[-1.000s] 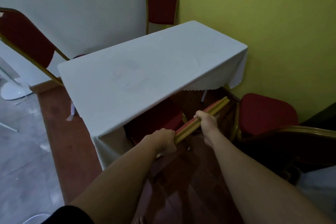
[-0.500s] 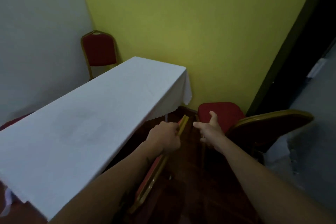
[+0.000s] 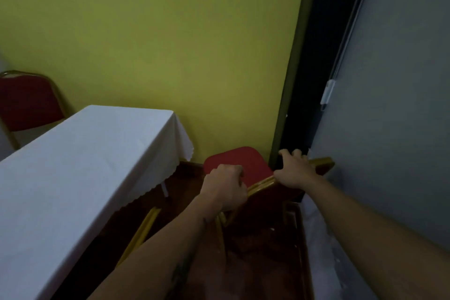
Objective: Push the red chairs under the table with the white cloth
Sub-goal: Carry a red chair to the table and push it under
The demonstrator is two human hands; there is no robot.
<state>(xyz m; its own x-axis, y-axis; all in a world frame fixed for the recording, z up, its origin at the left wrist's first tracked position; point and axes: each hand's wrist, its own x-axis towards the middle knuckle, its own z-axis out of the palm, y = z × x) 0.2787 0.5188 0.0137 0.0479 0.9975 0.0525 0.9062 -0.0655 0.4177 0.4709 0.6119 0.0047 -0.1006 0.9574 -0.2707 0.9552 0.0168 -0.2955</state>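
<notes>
The table with the white cloth [image 3: 73, 168] fills the lower left. A red chair [image 3: 237, 161] with a gold frame stands to its right, near the yellow wall, seat facing away from me. My left hand [image 3: 225, 189] and my right hand [image 3: 293, 172] both grip the top rail of its backrest. The gold back rail of another chair [image 3: 143, 229] pokes out from under the table's near long side. A third red chair [image 3: 28, 102] stands at the table's far end.
A yellow wall [image 3: 158, 44] runs behind the table. A dark doorway [image 3: 309, 80] and a grey door [image 3: 394, 105] stand right of the held chair. The floor is red-brown wood [image 3: 263, 263], with a pale step along its right side.
Both hands let go of the chair now under the table and moved right onto the other chair's backrest. My view turned to the right.
</notes>
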